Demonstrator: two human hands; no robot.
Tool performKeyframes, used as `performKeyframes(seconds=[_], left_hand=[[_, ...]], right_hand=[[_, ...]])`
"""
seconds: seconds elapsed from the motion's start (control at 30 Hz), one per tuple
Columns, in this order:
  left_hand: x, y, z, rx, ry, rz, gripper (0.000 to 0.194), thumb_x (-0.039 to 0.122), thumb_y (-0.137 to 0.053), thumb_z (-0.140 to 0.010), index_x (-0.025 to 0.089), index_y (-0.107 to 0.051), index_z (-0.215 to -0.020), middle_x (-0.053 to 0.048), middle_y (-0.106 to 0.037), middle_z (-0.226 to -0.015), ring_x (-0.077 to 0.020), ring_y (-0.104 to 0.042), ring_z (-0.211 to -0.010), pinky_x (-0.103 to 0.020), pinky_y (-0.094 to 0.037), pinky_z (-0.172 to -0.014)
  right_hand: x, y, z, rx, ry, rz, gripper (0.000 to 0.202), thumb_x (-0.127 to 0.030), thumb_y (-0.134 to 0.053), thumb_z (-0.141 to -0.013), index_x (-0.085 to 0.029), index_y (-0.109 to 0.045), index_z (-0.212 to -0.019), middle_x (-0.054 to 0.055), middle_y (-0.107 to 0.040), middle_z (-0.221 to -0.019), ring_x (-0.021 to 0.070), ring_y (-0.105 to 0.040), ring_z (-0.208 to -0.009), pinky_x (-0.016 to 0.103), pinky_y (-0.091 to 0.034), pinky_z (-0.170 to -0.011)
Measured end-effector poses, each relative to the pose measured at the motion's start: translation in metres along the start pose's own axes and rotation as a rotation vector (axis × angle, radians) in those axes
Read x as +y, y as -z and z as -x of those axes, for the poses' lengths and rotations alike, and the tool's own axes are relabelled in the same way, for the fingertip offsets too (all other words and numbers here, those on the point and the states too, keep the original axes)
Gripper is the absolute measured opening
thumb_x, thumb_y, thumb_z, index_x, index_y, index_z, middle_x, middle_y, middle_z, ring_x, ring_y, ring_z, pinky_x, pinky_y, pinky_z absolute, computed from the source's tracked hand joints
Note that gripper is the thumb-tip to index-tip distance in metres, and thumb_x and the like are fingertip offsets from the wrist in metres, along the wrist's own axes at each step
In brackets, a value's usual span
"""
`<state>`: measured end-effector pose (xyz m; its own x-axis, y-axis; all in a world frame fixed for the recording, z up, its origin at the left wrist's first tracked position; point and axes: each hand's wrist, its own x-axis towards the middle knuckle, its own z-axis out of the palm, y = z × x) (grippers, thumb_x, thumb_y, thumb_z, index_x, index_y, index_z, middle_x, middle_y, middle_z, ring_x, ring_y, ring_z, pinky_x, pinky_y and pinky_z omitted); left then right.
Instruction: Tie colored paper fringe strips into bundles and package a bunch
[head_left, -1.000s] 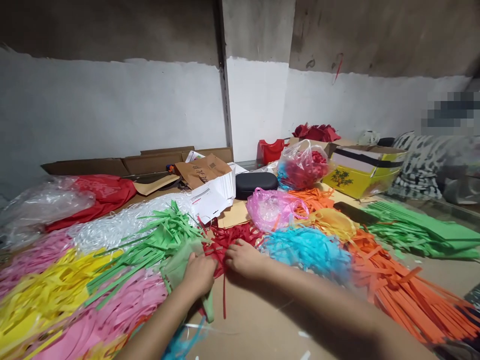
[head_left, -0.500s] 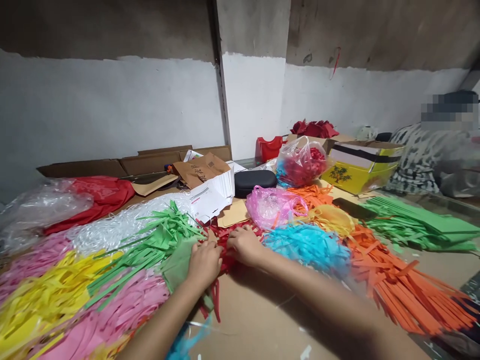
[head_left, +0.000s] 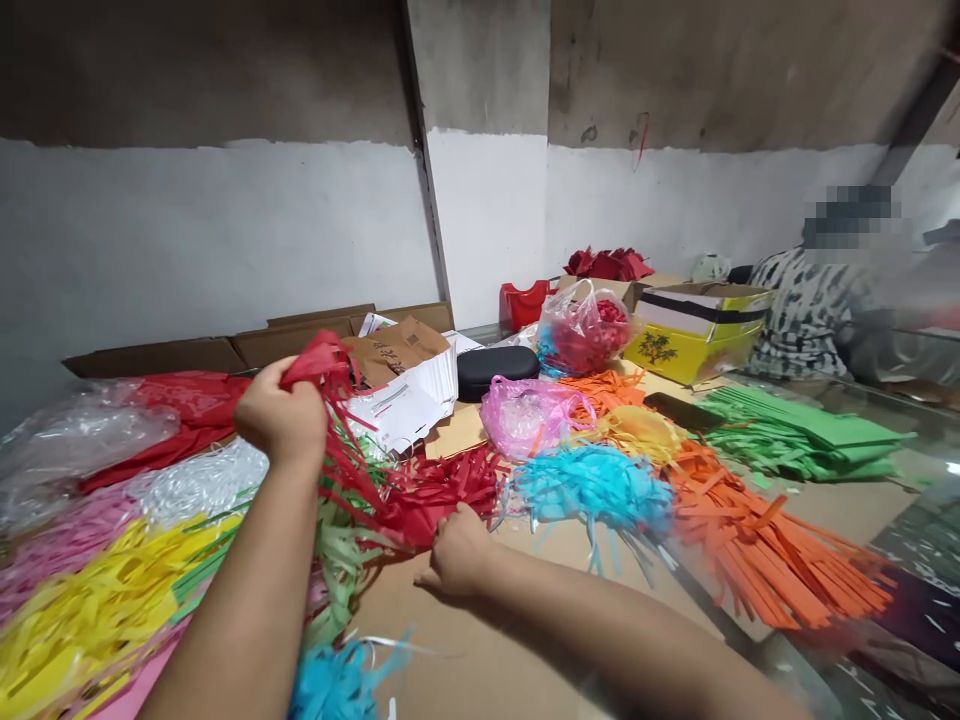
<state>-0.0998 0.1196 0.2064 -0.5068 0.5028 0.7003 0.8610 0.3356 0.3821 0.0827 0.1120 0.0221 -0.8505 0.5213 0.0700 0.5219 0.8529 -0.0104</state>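
Left hand (head_left: 282, 418), left of centre, grips red strips (head_left: 327, 366); right hand (head_left: 459, 556), lower centre by red pile (head_left: 442, 492), grip unclear.

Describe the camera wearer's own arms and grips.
The left forearm and right forearm show no sleeves, cables, watch or bracelet. The left grip and right grip are ungloved human hands; whether rings are worn cannot be told.

PLACE: apparently craft workshop | EVIDENCE: heaped coloured strips (head_left: 442, 490); cardboard-covered worktop (head_left: 495, 650); yellow carton (head_left: 686, 350); half-painted wall (head_left: 225, 230)
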Motion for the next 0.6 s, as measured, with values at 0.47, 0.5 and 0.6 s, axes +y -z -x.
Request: performKeyframes(seconds=[0.47, 0.5, 0.6], left_hand=[[-0.025, -0.023, 0.289, -0.564, -0.535, -0.155, 0.045, 0.006, -0.046, -0.079, 0.013, -0.073, -0.114, -0.012, -0.074, -0.116, -0.0234, -0.071, -0.107, -0.034, -0.057, -0.092], [-0.03, -0.03, 0.303, -0.578, -0.548, -0.144, 0.043, 0.011, -0.049, -0.079, 0.013, -0.072, -0.115, -0.012, -0.072, -0.12, -0.0252, -0.069, -0.111, -0.038, -0.056, -0.095], [-0.043, -0.051, 0.328, -0.521, -0.603, -0.1, 0.047, 0.034, -0.054, -0.084, 0.012, -0.069, -0.122, -0.016, -0.066, -0.129, -0.0342, -0.063, -0.121, -0.052, -0.052, -0.1]], right_hand=[[-0.023, -0.02, 0.144, 0.538, -0.385, -1.027, 0.042, -0.056, -0.052, -0.094, -0.018, -0.069, -0.096, 0.008, -0.068, -0.087, 0.0216, -0.061, -0.083, 0.032, -0.046, -0.079], [-0.019, -0.028, 0.154, 0.503, -0.494, -0.838, 0.034, -0.047, -0.057, -0.093, -0.017, -0.069, -0.082, 0.008, -0.067, -0.079, 0.0214, -0.06, -0.08, 0.031, -0.044, -0.077], [-0.008, -0.043, 0.171, 0.372, -0.622, -0.539, 0.026, -0.032, -0.061, -0.091, -0.016, -0.067, -0.07, 0.007, -0.068, -0.075, 0.0189, -0.061, -0.075, 0.027, -0.041, -0.07]])
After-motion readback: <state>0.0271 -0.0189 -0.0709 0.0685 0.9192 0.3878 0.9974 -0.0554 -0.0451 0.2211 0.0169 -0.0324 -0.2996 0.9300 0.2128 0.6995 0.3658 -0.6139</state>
